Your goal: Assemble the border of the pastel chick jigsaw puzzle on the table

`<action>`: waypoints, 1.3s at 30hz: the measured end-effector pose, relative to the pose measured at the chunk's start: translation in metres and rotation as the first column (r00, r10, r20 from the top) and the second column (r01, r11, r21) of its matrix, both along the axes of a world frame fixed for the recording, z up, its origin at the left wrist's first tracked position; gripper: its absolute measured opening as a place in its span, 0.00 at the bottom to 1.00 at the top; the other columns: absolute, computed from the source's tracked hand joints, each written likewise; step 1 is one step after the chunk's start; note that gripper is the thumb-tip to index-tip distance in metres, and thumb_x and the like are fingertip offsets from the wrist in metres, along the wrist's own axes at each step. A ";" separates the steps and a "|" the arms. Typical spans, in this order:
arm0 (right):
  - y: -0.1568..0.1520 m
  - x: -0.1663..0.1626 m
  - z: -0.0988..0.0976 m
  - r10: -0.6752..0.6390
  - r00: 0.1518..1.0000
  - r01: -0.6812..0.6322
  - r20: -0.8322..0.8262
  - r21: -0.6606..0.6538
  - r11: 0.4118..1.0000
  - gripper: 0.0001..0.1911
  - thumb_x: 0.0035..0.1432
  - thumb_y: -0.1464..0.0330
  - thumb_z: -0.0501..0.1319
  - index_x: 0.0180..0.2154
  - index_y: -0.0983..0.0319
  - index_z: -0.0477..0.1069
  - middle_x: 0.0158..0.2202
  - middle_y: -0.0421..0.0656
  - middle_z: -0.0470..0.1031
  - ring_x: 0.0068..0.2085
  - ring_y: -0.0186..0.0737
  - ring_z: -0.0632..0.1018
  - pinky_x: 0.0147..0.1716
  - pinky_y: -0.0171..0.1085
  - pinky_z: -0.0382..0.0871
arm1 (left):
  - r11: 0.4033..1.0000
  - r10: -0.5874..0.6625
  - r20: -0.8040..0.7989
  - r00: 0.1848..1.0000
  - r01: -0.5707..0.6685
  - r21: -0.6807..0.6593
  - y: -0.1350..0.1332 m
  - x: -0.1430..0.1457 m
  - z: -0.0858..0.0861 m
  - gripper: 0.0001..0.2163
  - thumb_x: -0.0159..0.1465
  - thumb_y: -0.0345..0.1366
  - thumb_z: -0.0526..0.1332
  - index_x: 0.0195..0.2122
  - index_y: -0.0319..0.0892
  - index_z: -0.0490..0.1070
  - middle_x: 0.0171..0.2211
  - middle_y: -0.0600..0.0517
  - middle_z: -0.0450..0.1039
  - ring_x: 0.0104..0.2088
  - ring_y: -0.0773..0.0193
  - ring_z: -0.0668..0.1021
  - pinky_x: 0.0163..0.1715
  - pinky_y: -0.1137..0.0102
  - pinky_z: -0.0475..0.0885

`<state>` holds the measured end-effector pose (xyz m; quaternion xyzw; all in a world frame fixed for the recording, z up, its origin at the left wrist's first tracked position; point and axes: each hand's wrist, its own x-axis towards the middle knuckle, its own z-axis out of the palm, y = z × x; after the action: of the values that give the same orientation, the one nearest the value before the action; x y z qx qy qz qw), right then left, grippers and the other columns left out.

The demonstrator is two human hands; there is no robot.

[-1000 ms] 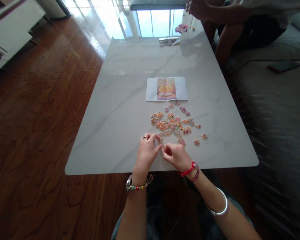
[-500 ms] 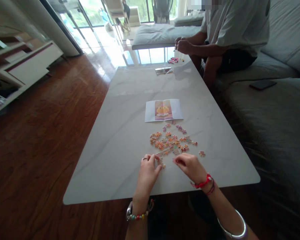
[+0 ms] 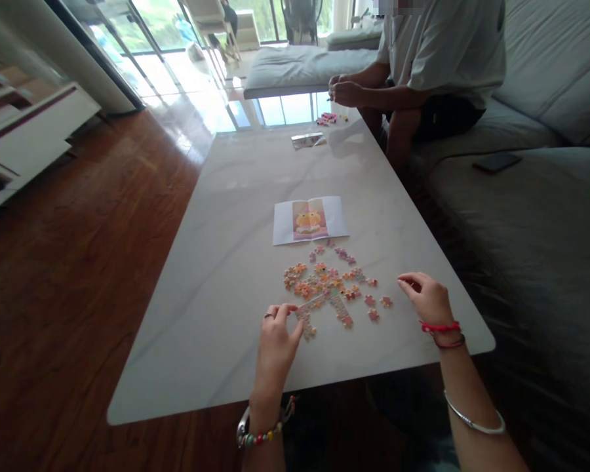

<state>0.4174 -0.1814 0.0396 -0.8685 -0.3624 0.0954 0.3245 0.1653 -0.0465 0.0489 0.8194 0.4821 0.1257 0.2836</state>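
My left hand (image 3: 278, 331) rests at the near-left corner of a joined strip of jigsaw puzzle pieces (image 3: 305, 318), its thumb and fingertips closed on the edge. Out to the right, my right hand (image 3: 427, 298) hovers over the table with thumb and fingers pinched; what is between them, if anything, I cannot make out. Between the hands lies a heap of loose orange and pink puzzle pieces (image 3: 319, 282). A second joined strip (image 3: 341, 308) slants toward me from the first. Several single pink pieces (image 3: 373, 315) lie right of it.
Behind the heap, a creased picture sheet (image 3: 311, 219) lies on the white table (image 3: 201, 295). Farther off are a silvery packet (image 3: 307, 140) and pink pieces (image 3: 327, 118). Another person (image 3: 437, 65) sits on the grey sofa (image 3: 535, 190), hands together; a phone (image 3: 496, 162) lies there.
My right hand has moved right, away from the strips, uncovering several pink pieces. My left hand stays at the joined pieces. The whole view has shifted slightly.
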 end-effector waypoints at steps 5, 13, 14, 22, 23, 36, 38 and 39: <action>-0.001 0.007 -0.005 -0.004 1.000 0.004 0.015 -0.009 1.000 0.08 0.50 0.69 0.55 0.30 0.63 0.72 0.31 0.45 0.74 0.31 0.36 0.73 0.32 0.35 0.65 | 0.999 0.026 0.029 0.999 -0.027 0.046 0.005 0.002 -0.002 0.07 0.56 0.36 0.53 0.33 0.42 0.67 0.32 0.49 0.65 0.35 0.61 0.71 0.39 0.65 0.67; -0.004 0.004 0.004 0.310 0.941 -0.326 -0.132 -0.124 0.937 0.06 0.47 0.68 0.59 0.30 0.62 0.71 0.31 0.42 0.69 0.26 0.31 0.70 0.26 0.32 0.64 | 0.994 0.043 0.044 0.998 -0.047 0.103 0.007 0.007 -0.005 0.09 0.57 0.38 0.52 0.33 0.41 0.68 0.33 0.49 0.66 0.34 0.61 0.71 0.39 0.66 0.66; -0.004 0.003 0.004 0.333 0.935 -0.347 -0.123 -0.127 0.929 0.06 0.46 0.68 0.59 0.30 0.62 0.71 0.31 0.42 0.69 0.26 0.31 0.69 0.26 0.32 0.64 | 0.993 0.041 0.048 0.998 -0.046 0.106 0.007 0.008 -0.006 0.09 0.57 0.38 0.53 0.33 0.41 0.68 0.33 0.49 0.66 0.34 0.61 0.71 0.39 0.66 0.66; 0.001 -0.006 0.008 0.367 0.927 -0.373 -0.077 -0.100 0.922 0.03 0.49 0.70 0.57 0.26 0.62 0.69 0.25 0.41 0.70 0.27 0.34 0.71 0.28 0.35 0.66 | 0.994 0.036 0.051 0.998 -0.041 0.097 0.006 0.003 -0.006 0.07 0.57 0.35 0.54 0.33 0.39 0.68 0.32 0.50 0.66 0.33 0.64 0.71 0.38 0.68 0.66; 0.001 -0.009 0.011 0.361 0.927 -0.367 -0.099 -0.051 0.929 0.04 0.50 0.70 0.56 0.27 0.62 0.69 0.26 0.41 0.71 0.28 0.35 0.72 0.29 0.35 0.67 | 0.995 0.032 0.051 0.998 -0.037 0.088 0.005 0.002 -0.006 0.06 0.57 0.35 0.54 0.33 0.40 0.67 0.31 0.50 0.66 0.32 0.64 0.71 0.37 0.68 0.67; 0.040 -0.141 -0.007 0.624 0.760 -0.597 -0.180 0.183 0.781 0.18 0.48 0.77 0.57 0.43 0.60 0.62 0.31 0.40 0.73 0.30 0.33 0.74 0.33 0.34 0.69 | 0.980 -0.181 0.074 0.981 0.186 -0.070 -0.001 -0.012 -0.009 0.06 0.52 0.32 0.60 0.32 0.42 0.67 0.31 0.53 0.65 0.33 0.67 0.70 0.35 0.71 0.66; 0.042 -0.146 -0.012 0.615 0.781 -0.598 -0.106 0.152 0.787 0.18 0.48 0.78 0.56 0.43 0.60 0.62 0.29 0.39 0.72 0.32 0.35 0.74 0.34 0.35 0.68 | 0.978 -0.191 0.075 0.979 0.197 -0.072 -0.002 -0.011 -0.012 0.06 0.51 0.32 0.61 0.30 0.42 0.67 0.31 0.54 0.65 0.33 0.66 0.70 0.35 0.71 0.66; 0.043 -0.148 -0.014 0.610 0.788 -0.598 -0.076 0.141 0.789 0.17 0.49 0.78 0.56 0.42 0.60 0.62 0.29 0.40 0.72 0.32 0.36 0.74 0.34 0.36 0.68 | 0.978 -0.191 0.076 0.979 0.196 -0.075 -0.003 -0.010 -0.013 0.05 0.51 0.32 0.61 0.29 0.42 0.66 0.31 0.54 0.65 0.33 0.66 0.70 0.35 0.71 0.66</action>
<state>0.2698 -0.1389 0.0259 -0.6806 -0.6061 0.2251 0.3446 0.1550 -0.0491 0.0363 0.8452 0.3947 0.1056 0.3445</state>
